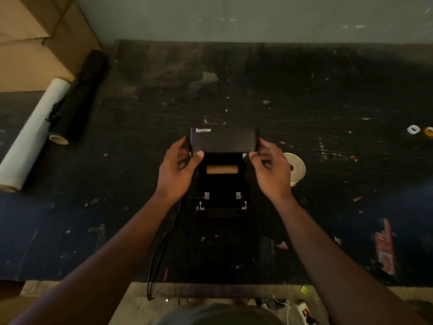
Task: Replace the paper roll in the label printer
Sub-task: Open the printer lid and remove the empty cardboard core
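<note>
Between both hands, the printer lies open; its lid, marked "Xprinter", stands raised. Left hand and right hand grip the lid's ends. A brown core lies crosswise inside.

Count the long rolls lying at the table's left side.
2: a white roll nearest the left edge, and a black roll lying against its right side, close to the cardboard boxes. More may lie outside the frame.
</note>
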